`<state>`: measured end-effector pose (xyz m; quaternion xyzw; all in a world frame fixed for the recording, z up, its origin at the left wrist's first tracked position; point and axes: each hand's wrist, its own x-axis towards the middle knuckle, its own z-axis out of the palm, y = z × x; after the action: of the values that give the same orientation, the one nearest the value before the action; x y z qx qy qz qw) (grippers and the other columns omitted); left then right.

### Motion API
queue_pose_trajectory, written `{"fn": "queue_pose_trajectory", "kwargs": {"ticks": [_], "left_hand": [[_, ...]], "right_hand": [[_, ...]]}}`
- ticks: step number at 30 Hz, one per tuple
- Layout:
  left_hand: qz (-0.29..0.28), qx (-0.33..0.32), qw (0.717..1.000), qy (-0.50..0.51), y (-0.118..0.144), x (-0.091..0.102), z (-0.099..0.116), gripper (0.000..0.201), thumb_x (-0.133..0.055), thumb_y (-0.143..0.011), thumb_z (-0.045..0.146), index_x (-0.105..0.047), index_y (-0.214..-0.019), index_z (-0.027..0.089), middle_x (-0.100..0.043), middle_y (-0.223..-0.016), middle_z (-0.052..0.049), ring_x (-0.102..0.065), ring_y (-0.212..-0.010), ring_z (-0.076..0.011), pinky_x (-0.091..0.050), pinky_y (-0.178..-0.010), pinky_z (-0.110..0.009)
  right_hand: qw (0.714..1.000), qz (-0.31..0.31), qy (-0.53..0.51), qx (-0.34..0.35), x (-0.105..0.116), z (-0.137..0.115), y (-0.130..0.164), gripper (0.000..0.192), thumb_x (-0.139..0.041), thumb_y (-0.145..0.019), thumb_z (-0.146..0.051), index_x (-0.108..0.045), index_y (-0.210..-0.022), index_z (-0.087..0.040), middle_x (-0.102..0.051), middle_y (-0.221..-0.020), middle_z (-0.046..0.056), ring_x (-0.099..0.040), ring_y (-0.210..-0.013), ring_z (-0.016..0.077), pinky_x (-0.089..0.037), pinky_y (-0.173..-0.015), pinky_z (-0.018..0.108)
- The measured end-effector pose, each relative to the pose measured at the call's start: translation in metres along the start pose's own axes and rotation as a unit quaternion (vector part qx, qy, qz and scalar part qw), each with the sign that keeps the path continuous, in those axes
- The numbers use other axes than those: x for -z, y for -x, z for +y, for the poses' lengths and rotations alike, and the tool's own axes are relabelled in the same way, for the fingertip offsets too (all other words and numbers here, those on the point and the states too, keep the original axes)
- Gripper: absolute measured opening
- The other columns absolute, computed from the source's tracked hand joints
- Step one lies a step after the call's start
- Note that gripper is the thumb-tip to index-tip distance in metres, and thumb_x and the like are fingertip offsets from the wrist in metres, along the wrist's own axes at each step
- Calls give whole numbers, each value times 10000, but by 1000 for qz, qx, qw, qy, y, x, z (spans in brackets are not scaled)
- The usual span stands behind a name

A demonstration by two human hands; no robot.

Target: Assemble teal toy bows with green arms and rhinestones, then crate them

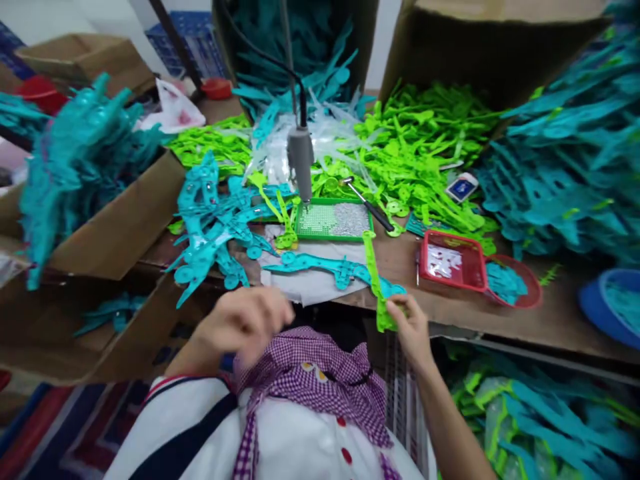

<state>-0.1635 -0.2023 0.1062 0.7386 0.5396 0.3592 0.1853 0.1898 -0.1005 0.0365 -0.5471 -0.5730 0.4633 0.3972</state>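
Observation:
My right hand [411, 328] pinches the lower end of a long lime-green plastic piece [373, 263] at the table's front edge. That piece stands across the right end of a teal plastic part [320, 263], which lies on a white cloth [305, 288]. My left hand [250, 320] is raised off the table's front edge, near the cloth. Motion smears its curled fingers, and I cannot make out anything in them. Behind the teal part sits a green tray [334, 237] of small metal pieces, with a grey electric screwdriver [301, 160] hanging over it.
Lime-green parts [425, 147] are heaped at the back. Teal parts pile up at the left [215, 227] and right [575, 147]. A hammer [369, 203] lies beside the tray. A red box [453, 263] and blue basin [607, 307] stand right; a cardboard box [120, 220] stands left.

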Motion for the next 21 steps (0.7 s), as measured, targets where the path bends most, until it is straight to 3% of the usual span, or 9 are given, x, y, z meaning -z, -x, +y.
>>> {"fn": "queue_pose_trajectory", "kwargs": {"ticks": [2, 5, 8, 10, 12, 14, 18, 21], "left_hand": [[58, 57, 997, 3, -10, -25, -16, 288, -603, -916, 524, -692, -920, 250, -706, -944, -81, -687, -934, -228, -587, -815, -419], [140, 139, 979, -46, -13, -55, -49, 171, -557, -949, 340, -662, -944, 205, -697, -985, -78, -667, -983, -213, -558, -901, -404], [135, 154, 973, -107, -10, -60, -78, 209, -456, -968, 212, -664, -971, 201, -686, -1039, -82, -647, -1050, -209, -527, -956, -395], [126, 147, 972, -134, -18, -53, -89, 244, -423, -977, 182, -661, -1025, 206, -682, -1070, -83, -641, -1073, -209, -513, -967, -387], [108, 146, 969, -169, -38, -45, -98, 234, -477, -971, 219, -636, -1141, 205, -665, -1139, -99, -625, -1113, -230, -502, -963, -389], [72, 156, 960, -219, -64, -41, -107, 357, -583, -928, 286, -581, -1273, 193, -611, -1263, -140, -586, -1184, -283, -485, -969, -420], [-19, 176, 938, -297, -104, -49, -127, 618, -716, -823, 308, -509, -1384, 149, -483, -1426, -212, -502, -1283, -386, -423, -1028, -502], [-47, 183, 939, -288, -116, -47, -138, 561, -667, -832, 216, -527, -1374, 175, -519, -1399, -174, -582, -1183, -333, -464, -975, -438]], "right_hand": [[998, -58, -6, 33, -36, -28, 1, 242, -642, -829, -463, -635, -809, -222, -662, -783, 33, -610, -759, 190, -495, -732, 329], [990, -104, -32, 91, -72, -83, -20, 239, -620, -865, -462, -629, -817, -228, -659, -789, 25, -608, -780, 179, -501, -755, 318], [976, -126, -85, 156, -106, -134, -48, 244, -605, -887, -474, -643, -867, -234, -655, -841, 15, -595, -809, 155, -495, -769, 301], [966, -150, -116, 174, -125, -147, -60, 258, -610, -882, -490, -649, -896, -235, -648, -860, 8, -586, -811, 143, -492, -774, 294], [965, -180, -122, 146, -134, -137, -63, 279, -626, -861, -510, -646, -881, -232, -639, -835, 3, -573, -779, 138, -487, -749, 285], [971, -194, -108, 83, -131, -109, -58, 307, -648, -828, -533, -636, -833, -226, -629, -790, 4, -559, -739, 142, -477, -708, 278], [977, -202, -69, -14, -102, -52, -32, 314, -661, -814, -532, -650, -830, -218, -652, -815, 19, -585, -773, 167, -473, -725, 286], [978, -201, -41, -29, -82, -39, -20, 300, -661, -824, -518, -671, -865, -221, -681, -869, 30, -611, -833, 186, -474, -774, 300]]}}
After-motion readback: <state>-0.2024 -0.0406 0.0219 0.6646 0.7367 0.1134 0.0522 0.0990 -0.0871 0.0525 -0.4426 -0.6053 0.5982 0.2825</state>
